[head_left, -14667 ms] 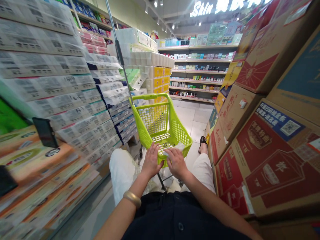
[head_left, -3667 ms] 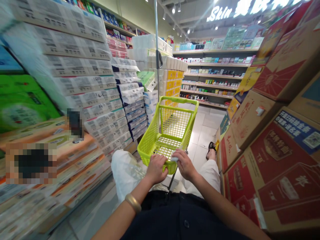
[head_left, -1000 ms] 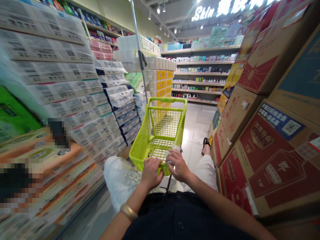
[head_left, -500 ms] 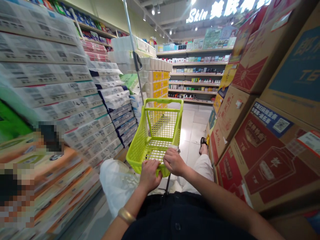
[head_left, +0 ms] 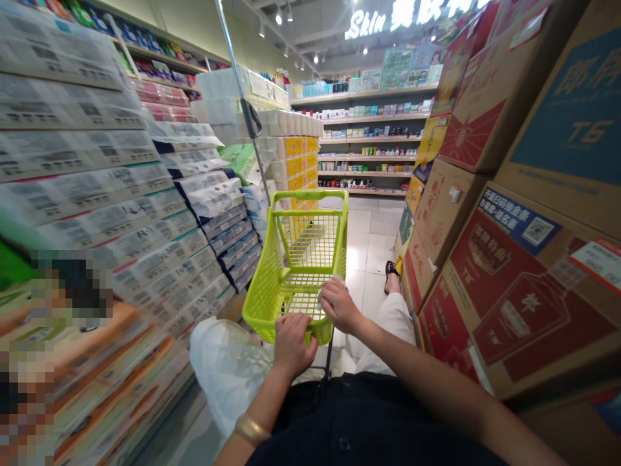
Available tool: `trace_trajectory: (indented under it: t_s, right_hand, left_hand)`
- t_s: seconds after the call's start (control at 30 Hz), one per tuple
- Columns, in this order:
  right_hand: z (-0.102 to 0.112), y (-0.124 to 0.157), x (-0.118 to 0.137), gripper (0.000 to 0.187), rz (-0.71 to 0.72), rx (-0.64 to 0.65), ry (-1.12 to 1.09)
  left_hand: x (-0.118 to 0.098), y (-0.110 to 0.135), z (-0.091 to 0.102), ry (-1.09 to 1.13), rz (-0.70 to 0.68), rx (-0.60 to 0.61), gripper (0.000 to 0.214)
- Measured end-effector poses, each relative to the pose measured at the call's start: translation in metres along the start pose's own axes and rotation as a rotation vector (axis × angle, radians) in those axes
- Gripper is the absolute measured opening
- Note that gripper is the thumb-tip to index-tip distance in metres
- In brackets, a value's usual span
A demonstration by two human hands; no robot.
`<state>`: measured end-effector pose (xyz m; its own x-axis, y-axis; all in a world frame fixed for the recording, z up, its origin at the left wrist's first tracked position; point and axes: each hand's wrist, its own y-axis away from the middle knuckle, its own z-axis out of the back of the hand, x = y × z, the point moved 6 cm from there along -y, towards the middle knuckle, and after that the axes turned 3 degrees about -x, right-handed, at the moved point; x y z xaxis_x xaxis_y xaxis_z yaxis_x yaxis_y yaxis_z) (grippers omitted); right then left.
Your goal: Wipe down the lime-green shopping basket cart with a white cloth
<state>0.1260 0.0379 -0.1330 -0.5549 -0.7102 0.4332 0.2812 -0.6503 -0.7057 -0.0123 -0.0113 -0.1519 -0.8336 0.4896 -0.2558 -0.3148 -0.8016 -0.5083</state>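
Observation:
A lime-green shopping cart [head_left: 266, 301] with a mesh plastic basket stands right in front of me, with nothing in the basket. My left hand [head_left: 294, 342] wraps around its near rim, thumb on the outer side. Farther along the right rim rests my right hand [head_left: 340, 304], its fingers curled over the edge. A small whitish bit shows just beyond the right fingertips; what it is cannot be made out. A gold bangle [head_left: 252, 429] circles my left wrist.
Stacked paper packs [head_left: 160, 213] line the left side, beside a tall metal pole [head_left: 241, 77]. Printed cartons [head_left: 519, 298] form a wall on the right. A tiled aisle [head_left: 371, 243] leads to shelves [head_left: 369, 139] of small bottles and boxes. My sandalled foot [head_left: 392, 278] is near the cartons.
The view has swung slightly to the right. My right hand has shifted slightly and its fingers look looser on the rim. The left hand keeps its hold.

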Motion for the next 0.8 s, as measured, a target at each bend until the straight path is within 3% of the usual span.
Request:
trace_trajectory:
  t_s: [0.1,0.2,0.33,0.43,0.53,0.7,0.8]
  right_hand:
    - [-0.009,0.035,0.013,0.027,-0.093,-0.122,-0.13]
    - [-0.025,0.052,0.0,0.041,-0.291,-0.277,-0.233]
    - [-0.041,0.033,-0.051,0.049,-0.697,-0.458,-0.415]
    - [-0.043,0.012,-0.079,0.051,-0.918,-0.472,-0.544]
    - [-0.041,0.015,-0.073,0.054,-0.928,-0.505,-0.628]
    - [-0.058,0.063,-0.025,0.06,-0.865,-0.488,-0.738]
    - [-0.059,0.063,-0.024,0.059,-0.884,-0.523,-0.733]
  left_hand:
    - [0.001,0.001,0.0,-0.001,-0.011,-0.02,0.015]
    - [0.002,0.002,-0.001,0.014,-0.027,-0.041,0.017]
    - [0.005,0.002,-0.002,0.004,-0.045,-0.043,0.018]
    - [0.007,0.002,-0.004,-0.038,-0.055,-0.014,0.016]
    - [0.009,0.001,-0.005,-0.068,-0.067,-0.016,0.014]
    - [0.006,-0.002,0.0,-0.054,-0.114,-0.142,0.009]
    - [0.003,-0.004,0.002,-0.052,-0.156,-0.17,0.008]
